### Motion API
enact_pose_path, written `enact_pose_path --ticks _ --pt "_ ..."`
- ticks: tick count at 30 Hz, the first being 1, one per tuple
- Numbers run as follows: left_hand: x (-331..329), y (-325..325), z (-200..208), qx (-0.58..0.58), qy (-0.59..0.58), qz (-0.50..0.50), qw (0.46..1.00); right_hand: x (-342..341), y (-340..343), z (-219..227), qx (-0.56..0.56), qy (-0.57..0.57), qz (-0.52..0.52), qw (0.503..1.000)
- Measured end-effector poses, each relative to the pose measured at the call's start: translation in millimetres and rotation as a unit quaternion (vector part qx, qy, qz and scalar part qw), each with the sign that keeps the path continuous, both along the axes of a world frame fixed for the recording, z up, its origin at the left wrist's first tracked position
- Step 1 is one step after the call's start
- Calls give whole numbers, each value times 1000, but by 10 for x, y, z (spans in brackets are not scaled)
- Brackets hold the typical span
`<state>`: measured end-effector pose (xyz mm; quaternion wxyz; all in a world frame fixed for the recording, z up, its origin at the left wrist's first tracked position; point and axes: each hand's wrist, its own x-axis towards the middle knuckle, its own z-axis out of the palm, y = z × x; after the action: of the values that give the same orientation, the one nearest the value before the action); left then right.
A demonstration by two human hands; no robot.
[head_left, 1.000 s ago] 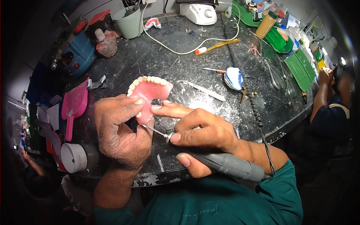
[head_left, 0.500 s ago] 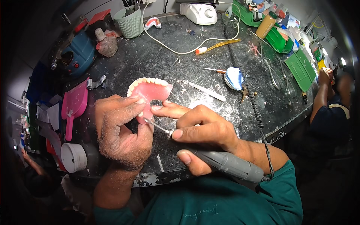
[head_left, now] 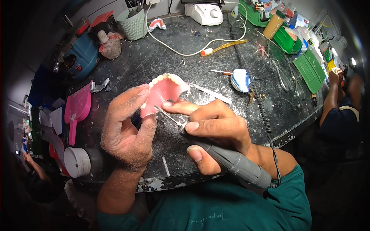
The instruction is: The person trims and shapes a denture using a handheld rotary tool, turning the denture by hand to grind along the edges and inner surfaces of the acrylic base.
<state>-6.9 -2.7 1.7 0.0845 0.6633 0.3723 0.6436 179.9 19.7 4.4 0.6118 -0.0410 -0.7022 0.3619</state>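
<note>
At the left of the frame, a white tub stood near the bench edge with a pink dustpan above it; both sat aside from the hands, presumably to leave the middle free. A blue machine was at the upper left.

Right of these, the left hand, coated in pale dust, held a pink denture at the centre of the frame. Its fingers and thumb were narrowed on the denture's left and lower edges, the row of teeth turned up and away, which seemed meant to leave the smooth pink inner side facing the tool.

The right hand came in from the right, its fingers closed around a grey rotary handpiece, pen-like, the grip near the front probably for fine control. Another finger reached forward to the denture, likely as a steadying rest. The thin bur pointed up and left, its tip at the denture's lower part; whether it touched could not be told.

Beyond the right hand lay a white-handled knife. Farther right, a coiled black cord ran down beside the forearm, seemingly kept clear of the bur.
</note>
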Motion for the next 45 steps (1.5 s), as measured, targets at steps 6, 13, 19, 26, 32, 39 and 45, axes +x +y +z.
enact_pose_path --ticks 6,13,19,26,32,39,45 --pt "35 -7 5 9 15 18 1000 -6 2 -16 -4 -10 1 1000" --pt "18 -27 21 17 40 39 998 -16 -24 0 0 -26 -6 1000" --pt "19 -27 38 22 50 41 998 -15 -17 -3 15 -19 -2 1000" --pt "25 -22 40 26 54 56 997 -23 -18 19 14 -23 -5 1000" --pt "16 -27 88 35 109 62 992 -48 -10 1 5 -8 -4 1000" --pt "13 -13 24 42 78 65 994 -39 -12 -18 -3 -8 -12 1000" --pt "14 -11 52 49 96 70 992 -32 -20 -5 -8 -4 -2 1000"
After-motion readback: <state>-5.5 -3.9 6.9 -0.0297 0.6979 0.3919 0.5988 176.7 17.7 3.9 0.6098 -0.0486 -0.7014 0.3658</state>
